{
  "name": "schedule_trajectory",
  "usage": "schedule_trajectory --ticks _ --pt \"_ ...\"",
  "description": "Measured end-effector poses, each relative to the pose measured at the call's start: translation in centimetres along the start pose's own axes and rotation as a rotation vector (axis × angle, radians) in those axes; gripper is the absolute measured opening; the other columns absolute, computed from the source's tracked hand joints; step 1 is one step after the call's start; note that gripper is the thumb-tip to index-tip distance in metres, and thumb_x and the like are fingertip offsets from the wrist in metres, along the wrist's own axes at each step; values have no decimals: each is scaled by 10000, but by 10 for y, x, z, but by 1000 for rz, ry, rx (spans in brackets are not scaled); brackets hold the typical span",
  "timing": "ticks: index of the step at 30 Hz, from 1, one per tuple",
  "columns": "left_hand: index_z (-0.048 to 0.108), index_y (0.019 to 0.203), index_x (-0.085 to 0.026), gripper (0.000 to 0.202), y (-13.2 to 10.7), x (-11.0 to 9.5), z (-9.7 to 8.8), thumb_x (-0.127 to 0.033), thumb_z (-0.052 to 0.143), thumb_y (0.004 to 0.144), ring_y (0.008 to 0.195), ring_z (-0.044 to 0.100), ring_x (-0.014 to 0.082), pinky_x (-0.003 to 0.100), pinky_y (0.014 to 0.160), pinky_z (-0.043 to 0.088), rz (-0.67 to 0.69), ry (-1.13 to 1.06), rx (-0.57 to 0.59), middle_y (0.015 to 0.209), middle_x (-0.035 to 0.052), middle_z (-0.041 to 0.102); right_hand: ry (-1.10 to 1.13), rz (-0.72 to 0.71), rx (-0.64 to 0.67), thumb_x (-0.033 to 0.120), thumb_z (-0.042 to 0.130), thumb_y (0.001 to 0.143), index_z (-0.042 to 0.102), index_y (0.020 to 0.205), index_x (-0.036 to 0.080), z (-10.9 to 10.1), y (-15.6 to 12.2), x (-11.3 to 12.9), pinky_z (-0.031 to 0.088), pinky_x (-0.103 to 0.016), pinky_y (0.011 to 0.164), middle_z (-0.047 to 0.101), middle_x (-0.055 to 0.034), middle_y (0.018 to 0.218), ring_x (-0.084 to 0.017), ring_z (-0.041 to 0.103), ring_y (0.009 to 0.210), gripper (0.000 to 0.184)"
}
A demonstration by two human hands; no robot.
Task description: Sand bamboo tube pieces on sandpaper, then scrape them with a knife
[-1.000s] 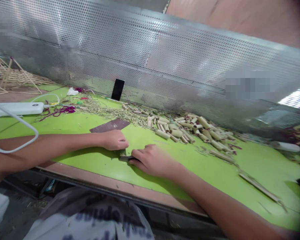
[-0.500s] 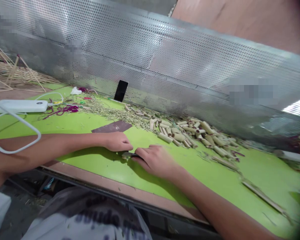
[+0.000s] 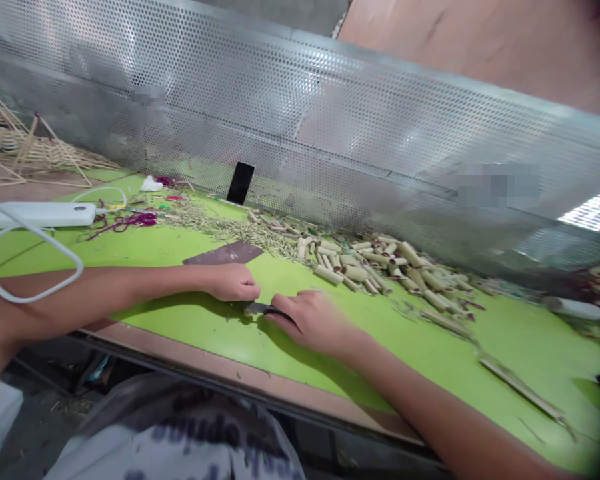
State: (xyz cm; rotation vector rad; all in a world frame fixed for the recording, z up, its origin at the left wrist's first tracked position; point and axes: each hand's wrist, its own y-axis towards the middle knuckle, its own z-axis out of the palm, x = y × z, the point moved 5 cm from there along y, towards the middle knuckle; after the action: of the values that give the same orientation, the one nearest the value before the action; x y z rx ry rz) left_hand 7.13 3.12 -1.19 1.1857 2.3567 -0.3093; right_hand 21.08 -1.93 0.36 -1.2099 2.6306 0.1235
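My right hand (image 3: 314, 321) rests on the green table (image 3: 180, 333) near its front edge, fingers wrapped round a small dark-handled knife (image 3: 260, 309) whose blade points left. My left hand (image 3: 234, 282) lies just left of the blade, fingers curled in a pinch on something small that I cannot make out. A flat brown sheet (image 3: 225, 253) lies right behind my left hand. A heap of short cut bamboo tubes (image 3: 375, 261) sits behind my right hand.
A perforated metal wall (image 3: 300, 133) runs along the table's back, with a black phone (image 3: 241, 183) leaning on it. A white power bank (image 3: 43, 215) with a white cable, purple thread (image 3: 125, 221) and green shavings lie left. Thin stick frames (image 3: 25, 150) stand far left. A long bamboo strip (image 3: 520, 390) lies right.
Both hands stay together at the same spot; my right hand has shifted slightly with the knife, and the blade now shows more between the hands. The view has drifted a little.
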Motion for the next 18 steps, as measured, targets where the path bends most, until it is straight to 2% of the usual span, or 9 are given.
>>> schedule_trajectory --ticks 7,18 --pt "264 532 -210 385 -1 2 0 -281 416 878 475 232 130 338 519 159 41 -4 -23 481 -33 226 59 -5 -25 427 393 1070 624 966 189 -1 4 5 179 -326 574 667 -32 666 -166 532 542 347" --pt "277 547 -205 362 -4 5 1 -254 433 870 479 235 128 338 521 154 80 -5 -36 501 -39 215 74 -20 16 425 389 1068 609 971 187 4 3 3 182 -326 566 677 -34 685 -170 536 538 338"
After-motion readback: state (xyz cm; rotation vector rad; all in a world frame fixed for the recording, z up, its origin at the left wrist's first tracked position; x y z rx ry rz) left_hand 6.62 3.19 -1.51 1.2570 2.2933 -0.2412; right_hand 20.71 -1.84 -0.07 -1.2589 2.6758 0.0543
